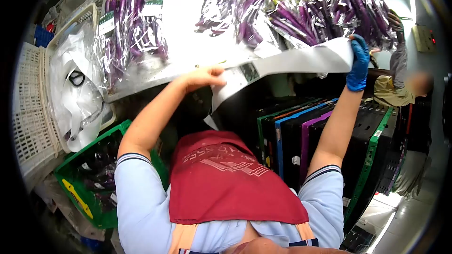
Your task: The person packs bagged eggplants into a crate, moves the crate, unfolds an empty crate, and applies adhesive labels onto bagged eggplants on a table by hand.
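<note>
A long white strip of labels (301,61) stretches between my two hands, with printed labels near its left end. My left hand (205,78) is bare and pinches the strip near that end. My right hand (359,61), in a blue glove, grips the other end. Part of the strip hangs down below my left hand. Behind it, clear bags of purple eggplants (292,16) lie on the right half of the metal table (183,14). More bagged eggplants (136,23) lie at the table's left side.
A green crate (77,183) with dark bagged items stands at the lower left, below a white basket (35,103) and a tub of crumpled white strips (77,94). Stacked black crates (329,136) stand at the right. Another person (400,84) is beyond them.
</note>
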`<action>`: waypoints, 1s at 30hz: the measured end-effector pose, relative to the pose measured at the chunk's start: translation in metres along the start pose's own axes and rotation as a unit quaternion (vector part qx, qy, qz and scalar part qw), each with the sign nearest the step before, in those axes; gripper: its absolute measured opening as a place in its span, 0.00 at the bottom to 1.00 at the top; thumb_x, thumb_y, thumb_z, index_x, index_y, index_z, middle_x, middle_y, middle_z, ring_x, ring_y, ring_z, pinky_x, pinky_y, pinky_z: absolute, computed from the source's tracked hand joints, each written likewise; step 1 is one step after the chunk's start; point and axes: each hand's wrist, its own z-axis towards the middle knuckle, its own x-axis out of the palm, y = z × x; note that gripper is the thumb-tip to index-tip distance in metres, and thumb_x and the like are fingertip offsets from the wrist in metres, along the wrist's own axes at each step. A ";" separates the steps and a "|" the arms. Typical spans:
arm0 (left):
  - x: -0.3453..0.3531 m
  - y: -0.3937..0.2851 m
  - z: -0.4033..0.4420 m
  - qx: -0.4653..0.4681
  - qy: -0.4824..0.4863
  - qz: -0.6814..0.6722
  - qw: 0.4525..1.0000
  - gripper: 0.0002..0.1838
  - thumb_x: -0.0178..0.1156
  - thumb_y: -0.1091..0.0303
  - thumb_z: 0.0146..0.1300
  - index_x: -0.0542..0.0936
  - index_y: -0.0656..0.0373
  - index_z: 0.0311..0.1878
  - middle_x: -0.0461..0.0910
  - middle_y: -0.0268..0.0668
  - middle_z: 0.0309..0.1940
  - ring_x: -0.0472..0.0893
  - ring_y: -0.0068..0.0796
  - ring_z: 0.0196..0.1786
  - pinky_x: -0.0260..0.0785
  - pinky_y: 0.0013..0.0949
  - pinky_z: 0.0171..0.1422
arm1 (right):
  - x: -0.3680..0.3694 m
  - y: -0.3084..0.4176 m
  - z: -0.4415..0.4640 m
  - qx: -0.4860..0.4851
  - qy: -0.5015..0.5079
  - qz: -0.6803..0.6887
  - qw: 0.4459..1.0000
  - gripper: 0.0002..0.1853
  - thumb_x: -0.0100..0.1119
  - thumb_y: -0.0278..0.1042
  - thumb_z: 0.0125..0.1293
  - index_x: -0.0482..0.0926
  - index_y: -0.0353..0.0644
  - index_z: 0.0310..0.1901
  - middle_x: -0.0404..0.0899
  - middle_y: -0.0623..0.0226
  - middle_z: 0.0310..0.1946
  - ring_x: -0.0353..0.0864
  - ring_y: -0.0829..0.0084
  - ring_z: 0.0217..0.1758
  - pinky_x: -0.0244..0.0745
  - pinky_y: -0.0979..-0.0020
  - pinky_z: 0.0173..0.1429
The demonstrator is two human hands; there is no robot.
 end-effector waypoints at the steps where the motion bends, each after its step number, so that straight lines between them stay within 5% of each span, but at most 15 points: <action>1: -0.001 -0.016 -0.008 0.010 -0.008 -0.018 1.000 0.12 0.60 0.67 0.52 0.75 0.61 0.38 0.73 0.26 0.31 0.69 0.14 0.36 0.61 0.20 0.42 | 0.009 0.002 -0.001 0.007 -0.038 0.050 0.998 0.10 0.49 0.25 0.57 0.76 0.38 0.40 0.76 0.67 0.35 0.74 0.76 0.37 0.69 0.76 0.44; 11: 0.014 -0.074 -0.038 0.045 -0.042 -0.130 0.990 0.14 0.58 0.68 0.53 0.73 0.62 0.43 0.74 0.28 0.35 0.71 0.15 0.38 0.62 0.20 0.44 | 0.054 -0.058 -0.046 0.144 0.127 -0.028 0.981 0.07 0.54 0.27 0.57 0.77 0.39 0.38 0.77 0.70 0.34 0.73 0.80 0.37 0.66 0.79 0.46; 14: 0.032 -0.070 -0.057 0.036 -0.054 -0.174 0.983 0.14 0.59 0.70 0.51 0.73 0.63 0.41 0.75 0.29 0.33 0.72 0.17 0.38 0.63 0.22 0.44 | 0.064 -0.091 -0.084 0.248 0.060 0.092 0.963 0.07 0.54 0.27 0.56 0.77 0.40 0.36 0.77 0.71 0.32 0.74 0.81 0.34 0.69 0.79 0.40; 18: 0.022 -0.042 -0.089 -0.027 -0.043 -0.058 0.997 0.11 0.62 0.67 0.49 0.74 0.62 0.34 0.74 0.28 0.29 0.71 0.16 0.34 0.63 0.21 0.40 | 0.065 -0.163 -0.140 0.332 0.031 0.176 0.926 0.05 0.55 0.27 0.55 0.78 0.42 0.34 0.77 0.73 0.29 0.74 0.82 0.30 0.69 0.80 0.33; 22: 0.008 -0.036 -0.128 -0.068 -0.086 -0.035 0.993 0.10 0.63 0.67 0.47 0.74 0.60 0.30 0.72 0.26 0.26 0.69 0.14 0.31 0.61 0.20 0.37 | 0.073 -0.194 -0.185 0.389 0.019 0.237 0.890 0.14 0.56 0.28 0.55 0.73 0.43 0.45 0.76 0.73 0.31 0.73 0.83 0.29 0.68 0.82 0.30; 24: -0.003 -0.030 -0.144 -0.078 -0.111 -0.011 0.991 0.10 0.63 0.67 0.46 0.73 0.59 0.29 0.72 0.25 0.25 0.69 0.14 0.30 0.61 0.20 0.35 | 0.074 -0.209 -0.202 0.369 0.006 0.293 0.882 0.26 0.56 0.27 0.55 0.62 0.39 0.56 0.75 0.68 0.37 0.75 0.78 0.36 0.70 0.78 0.40; 27: -0.015 -0.029 -0.167 -0.087 -0.115 -0.032 0.989 0.10 0.63 0.67 0.46 0.74 0.60 0.28 0.72 0.25 0.24 0.69 0.13 0.29 0.61 0.19 0.34 | 0.080 -0.203 -0.218 0.428 0.010 0.335 0.840 0.29 0.56 0.26 0.55 0.59 0.37 0.59 0.69 0.63 0.50 0.71 0.72 0.49 0.69 0.69 0.51; 30: -0.021 -0.033 -0.178 -0.099 -0.088 -0.034 0.991 0.10 0.62 0.68 0.47 0.74 0.62 0.30 0.74 0.28 0.26 0.72 0.15 0.31 0.64 0.21 0.36 | 0.080 -0.201 -0.229 0.464 0.099 0.366 0.801 0.25 0.54 0.33 0.56 0.63 0.39 0.57 0.70 0.62 0.50 0.71 0.68 0.52 0.67 0.64 0.53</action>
